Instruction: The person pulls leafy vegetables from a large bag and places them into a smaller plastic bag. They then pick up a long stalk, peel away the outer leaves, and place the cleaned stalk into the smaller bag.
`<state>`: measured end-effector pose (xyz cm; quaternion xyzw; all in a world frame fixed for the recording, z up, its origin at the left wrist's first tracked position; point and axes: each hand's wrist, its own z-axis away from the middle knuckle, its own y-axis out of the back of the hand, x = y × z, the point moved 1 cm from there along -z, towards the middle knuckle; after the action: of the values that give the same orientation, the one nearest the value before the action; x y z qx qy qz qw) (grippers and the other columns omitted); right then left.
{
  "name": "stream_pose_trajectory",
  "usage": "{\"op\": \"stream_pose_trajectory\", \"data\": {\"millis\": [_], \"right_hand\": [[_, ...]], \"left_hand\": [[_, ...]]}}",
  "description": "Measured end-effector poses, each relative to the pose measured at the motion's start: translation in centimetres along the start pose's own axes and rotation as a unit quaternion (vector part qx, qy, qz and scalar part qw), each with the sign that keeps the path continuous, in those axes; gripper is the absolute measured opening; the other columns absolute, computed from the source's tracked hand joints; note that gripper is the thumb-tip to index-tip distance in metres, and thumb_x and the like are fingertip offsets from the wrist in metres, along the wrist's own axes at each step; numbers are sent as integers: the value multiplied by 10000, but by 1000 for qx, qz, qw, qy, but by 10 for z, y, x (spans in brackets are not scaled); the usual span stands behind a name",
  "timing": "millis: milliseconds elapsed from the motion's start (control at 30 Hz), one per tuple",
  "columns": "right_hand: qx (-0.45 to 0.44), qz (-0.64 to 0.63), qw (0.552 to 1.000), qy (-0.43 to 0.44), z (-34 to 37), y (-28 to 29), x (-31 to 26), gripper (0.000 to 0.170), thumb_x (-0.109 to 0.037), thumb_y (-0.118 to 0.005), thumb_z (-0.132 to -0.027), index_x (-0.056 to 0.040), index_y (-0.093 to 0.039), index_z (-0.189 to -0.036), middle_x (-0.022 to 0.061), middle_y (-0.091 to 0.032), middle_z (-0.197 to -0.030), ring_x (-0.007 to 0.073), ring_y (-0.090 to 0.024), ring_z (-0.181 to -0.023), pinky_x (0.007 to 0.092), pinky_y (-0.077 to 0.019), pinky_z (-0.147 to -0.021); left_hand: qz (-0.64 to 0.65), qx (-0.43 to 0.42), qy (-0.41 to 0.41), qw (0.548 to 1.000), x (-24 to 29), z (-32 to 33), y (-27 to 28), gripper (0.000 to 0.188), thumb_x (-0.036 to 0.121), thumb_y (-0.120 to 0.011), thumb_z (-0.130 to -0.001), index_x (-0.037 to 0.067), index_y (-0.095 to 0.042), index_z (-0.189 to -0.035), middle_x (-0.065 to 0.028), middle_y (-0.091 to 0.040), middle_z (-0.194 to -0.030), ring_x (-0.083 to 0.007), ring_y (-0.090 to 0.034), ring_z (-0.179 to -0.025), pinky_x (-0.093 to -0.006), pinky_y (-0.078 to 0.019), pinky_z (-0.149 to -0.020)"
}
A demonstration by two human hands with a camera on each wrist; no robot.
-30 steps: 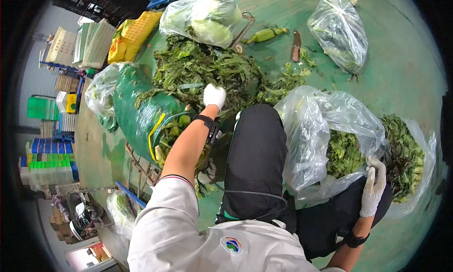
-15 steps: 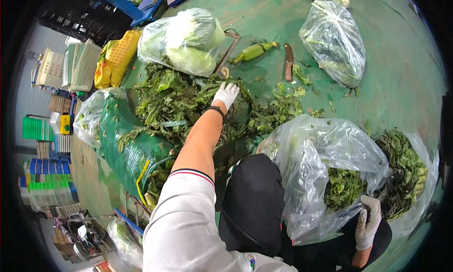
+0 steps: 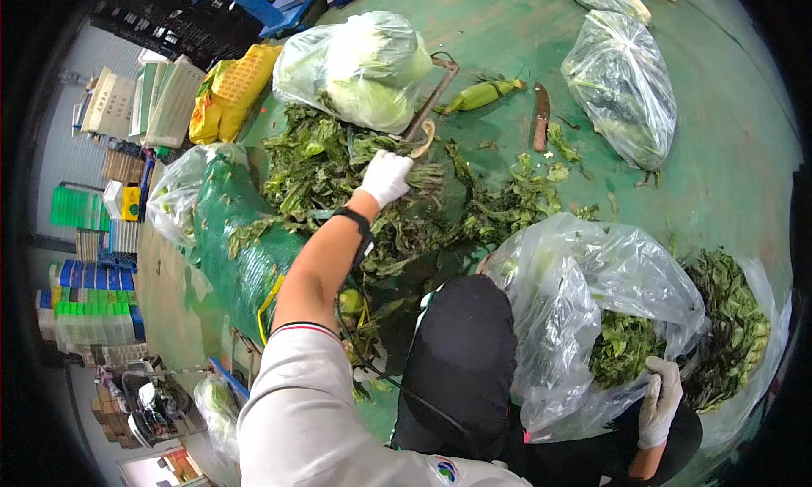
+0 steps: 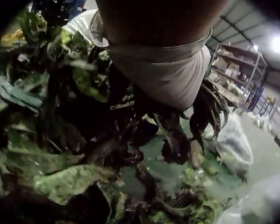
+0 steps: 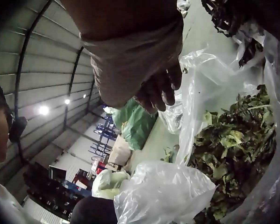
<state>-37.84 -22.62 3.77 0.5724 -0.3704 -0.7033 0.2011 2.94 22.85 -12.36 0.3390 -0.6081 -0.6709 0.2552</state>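
Note:
My gloved left hand is curled round a bunch of dark leaves, over a pile of wilted greens. In the left wrist view, drooping leaves hang out past the white glove, whose fingertips are hidden. The gloved right hand hangs loosely bent above my knee, beside a clear plastic bag with green leaves inside. Seen from the right wrist, its fingers are relaxed and hold nothing, with the bag's leaves lower right.
A bagged cabbage stands behind the pile, near a metal bar, a corn cob and a knife. Left lies a green net sack. Another bag of greens lies upper right; leaves in plastic sit far right.
My left hand has gone from spread fingers at the pile's far edge to a grip on dark leaves, slightly nearer me. The right hand has barely moved.

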Motion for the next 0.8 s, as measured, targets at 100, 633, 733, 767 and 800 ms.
{"op": "stream_pose_trajectory", "data": {"millis": [100,633,733,767,800], "right_hand": [[13,-8,1000,15,8,4,2,291,-256,-439,-953,3,-570,-965,134,-571,-893,257,-549,-794,344,-436,-732],[50,-91,987,126,22,19,-45,378,-74,-566,-846,-24,-510,-1216,139,-595,-1138,259,-593,-968,331,-457,-869],[21,-185,975,117,19,32,-69,668,-133,-666,-794,-32,-348,-1373,187,-518,-1258,288,-553,-1100,357,-423,-959],[11,-195,974,115,16,38,-76,753,-169,-706,-769,-29,-310,-1394,214,-484,-1296,312,-527,-1149,382,-404,-988],[61,-150,974,156,8,36,-74,852,-238,-747,-726,0,-279,-1398,244,-451,-1316,337,-494,-1181,410,-374,-1014]], "left_hand": [[93,163,60,980,-22,36,52,268,104,-696,-590,76,-614,-844,-117,-614,-777,-335,-573,-774,-407,-435,-717],[491,564,46,662,15,9,489,185,152,-493,-897,28,-617,-957,-105,-647,-755,-195,-621,-617,-334,-530,-567],[674,392,-25,625,83,-2,543,220,129,-425,-905,33,-622,-884,-67,-595,-651,-206,-552,-501,-346,-524,-517],[699,323,-74,634,139,14,551,231,142,-410,-915,40,-616,-929,-65,-608,-688,-199,-564,-541,-379,-545,-565],[701,316,-92,632,165,6,561,246,161,-399,-922,44,-614,-943,-63,-616,-720,-198,-582,-589,-397,-551,-587]]}}
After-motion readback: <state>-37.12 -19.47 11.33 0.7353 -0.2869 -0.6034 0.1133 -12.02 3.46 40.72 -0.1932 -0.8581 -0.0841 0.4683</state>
